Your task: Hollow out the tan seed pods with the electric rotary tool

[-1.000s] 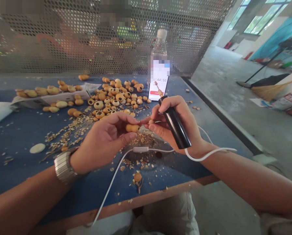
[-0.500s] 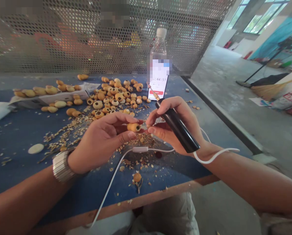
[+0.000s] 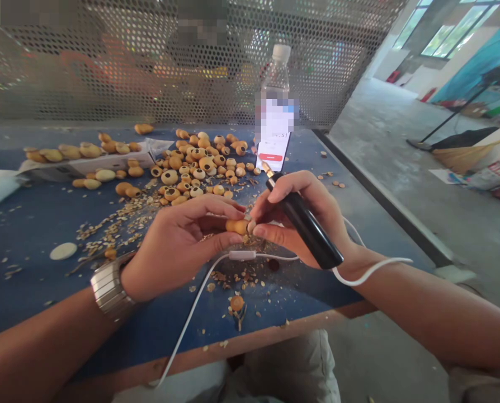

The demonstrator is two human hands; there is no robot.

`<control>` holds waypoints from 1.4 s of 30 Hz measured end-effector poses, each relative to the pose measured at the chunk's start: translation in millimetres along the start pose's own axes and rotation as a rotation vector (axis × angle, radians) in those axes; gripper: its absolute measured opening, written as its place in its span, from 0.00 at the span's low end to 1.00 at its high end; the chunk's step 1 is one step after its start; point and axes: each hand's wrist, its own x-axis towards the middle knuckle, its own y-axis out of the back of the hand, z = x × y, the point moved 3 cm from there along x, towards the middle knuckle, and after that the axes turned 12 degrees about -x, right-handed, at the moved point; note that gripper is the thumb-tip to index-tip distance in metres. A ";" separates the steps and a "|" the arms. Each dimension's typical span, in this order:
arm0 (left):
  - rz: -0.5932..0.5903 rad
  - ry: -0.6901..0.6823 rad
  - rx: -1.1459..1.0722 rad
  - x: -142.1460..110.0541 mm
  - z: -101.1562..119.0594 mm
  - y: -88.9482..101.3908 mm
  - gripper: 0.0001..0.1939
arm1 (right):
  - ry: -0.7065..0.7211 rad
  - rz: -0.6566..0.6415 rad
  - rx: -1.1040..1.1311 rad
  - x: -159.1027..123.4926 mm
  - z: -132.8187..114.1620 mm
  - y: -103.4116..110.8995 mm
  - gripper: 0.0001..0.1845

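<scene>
Left hand [image 3: 178, 243] grasps small tan gourd [image 3: 235, 225] between thumb and fingers, near view's center. Right hand [image 3: 329, 224], at three o'clock from gourd, pinches pale round piece [image 3: 251, 226] at gourd's end, also grips black pen-shaped tool [image 3: 306, 226], tip toward eleven o'clock. Gourd pile [image 3: 203, 162] at eleven o'clock; phone [image 3: 274, 146], one o'clock.

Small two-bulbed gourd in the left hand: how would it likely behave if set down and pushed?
The small two-bulbed gourd would probably roll, given its rounded bulbs. It looks stiff, with no dent visible in the left hand. It is likely light and perhaps brittle, as opened gourds piled beyond look hollow.
</scene>
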 end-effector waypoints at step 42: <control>0.012 -0.273 0.289 -5.8 9.3 2.1 0.10 | 0.066 0.010 -0.192 -1.4 -2.5 4.3 0.19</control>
